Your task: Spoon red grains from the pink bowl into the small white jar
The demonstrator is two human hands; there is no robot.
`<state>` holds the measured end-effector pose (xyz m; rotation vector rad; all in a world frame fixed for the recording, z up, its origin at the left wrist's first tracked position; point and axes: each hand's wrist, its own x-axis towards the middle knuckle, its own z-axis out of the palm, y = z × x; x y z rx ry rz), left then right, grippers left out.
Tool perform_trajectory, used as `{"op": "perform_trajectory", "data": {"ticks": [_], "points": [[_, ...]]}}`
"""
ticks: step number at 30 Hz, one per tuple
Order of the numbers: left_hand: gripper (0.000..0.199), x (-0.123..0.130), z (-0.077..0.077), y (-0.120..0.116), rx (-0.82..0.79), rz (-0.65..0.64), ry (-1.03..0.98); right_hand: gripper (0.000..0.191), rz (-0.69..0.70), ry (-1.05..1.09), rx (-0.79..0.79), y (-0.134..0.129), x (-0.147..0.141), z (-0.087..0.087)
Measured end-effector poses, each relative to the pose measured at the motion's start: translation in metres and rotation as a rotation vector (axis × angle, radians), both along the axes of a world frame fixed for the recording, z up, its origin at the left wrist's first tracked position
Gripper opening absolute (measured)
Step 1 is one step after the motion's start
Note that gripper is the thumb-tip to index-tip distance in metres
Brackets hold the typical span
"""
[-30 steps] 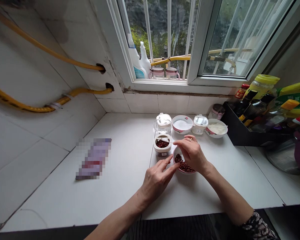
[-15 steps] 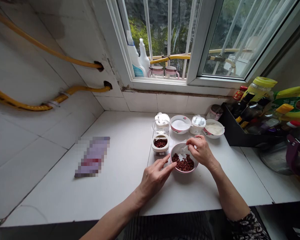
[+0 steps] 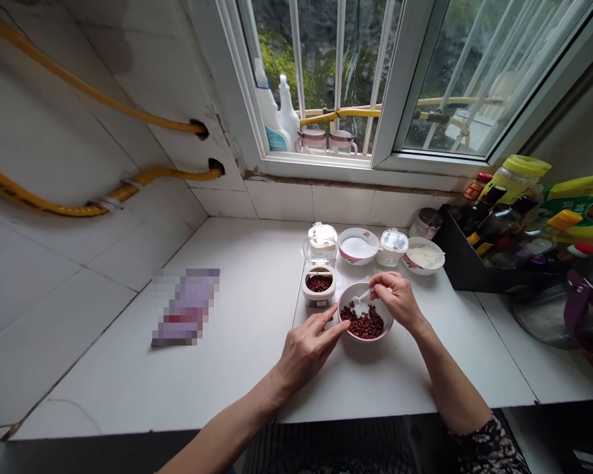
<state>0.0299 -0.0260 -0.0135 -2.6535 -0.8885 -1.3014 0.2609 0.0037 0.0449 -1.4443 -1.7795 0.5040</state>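
Observation:
In the head view, a white bowl [image 3: 388, 320] with a pink rim holds small dark-red grains that look like Sichuan peppercorns [image 3: 364, 327]. My left hand [image 3: 306, 345] holds the bowl at its left rim, thumb at the near edge and fingers along the side. My right hand [image 3: 394, 299] pinches the handle of a small white spoon [image 3: 363, 297], whose head is over the bowl just above the grains. Left of the bowl, a square white-rimmed seasoning jar [image 3: 319, 296] stands with its lid raised and similar grains inside.
Behind are a white-lidded jar [image 3: 323, 238], a bowl of white powder [image 3: 358, 259], another lidded jar [image 3: 392, 247] and a bowl with pale contents [image 3: 423, 266]. A black bin of bottles [image 3: 457, 266] and a metal pot [image 3: 538, 316] stand right. A blurred purple packet [image 3: 190, 306] lies left.
My right hand has turned the spoon, so its head shows more clearly above the grains. My left hand stays at the bowl's rim. The whole view has shifted slightly.

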Motion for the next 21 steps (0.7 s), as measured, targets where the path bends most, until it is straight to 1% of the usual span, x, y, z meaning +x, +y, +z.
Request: {"op": "perform_trajectory", "data": {"ticks": [4, 17, 21], "points": [[0.026, -0.0001, -0.0008, 0.0003, -0.011, -0.007, -0.003, 0.019, -0.035, -0.002, 0.014, 0.0016, 0.0016, 0.0007], [0.024, 0.0004, 0.0008, 0.0005, 0.001, -0.013, -0.011, 0.018, -0.032, 0.023, 0.000, 0.0023, -0.0002, -0.0025], [0.023, 0.0007, 0.0012, 0.0004, 0.006, -0.015, -0.017, 0.018, -0.036, 0.040, -0.013, 0.0017, -0.0006, -0.0005]]}}
